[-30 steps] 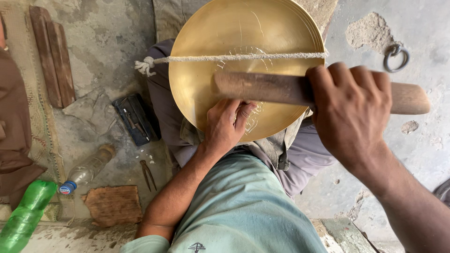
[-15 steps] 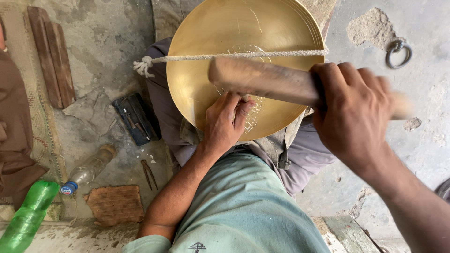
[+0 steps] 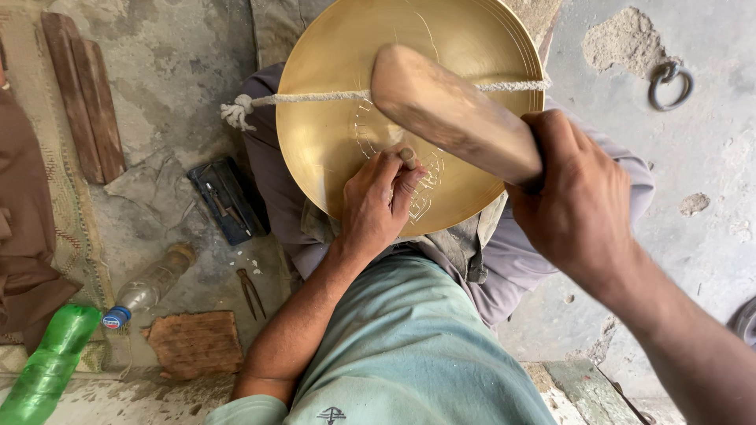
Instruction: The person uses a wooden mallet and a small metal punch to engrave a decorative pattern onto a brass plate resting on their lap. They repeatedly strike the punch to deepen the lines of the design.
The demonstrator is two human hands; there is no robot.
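A round brass plate rests on my lap, with a white cord stretched across it. Fine engraved lines show near its lower middle. My left hand presses on the plate and pinches a small chisel upright against the engraved patch. My right hand grips a thick wooden mallet, which points up and left over the plate, its head raised above the chisel.
A dark tool case and small pliers lie on the concrete floor at left. A clear bottle, a green bottle, a brick piece and wooden slats lie further left. A metal ring is at the upper right.
The mallet has swung from lying level across the plate to pointing up and left, its head lifted. My right hand dropped lower and nearer. The left hand stays on the plate.
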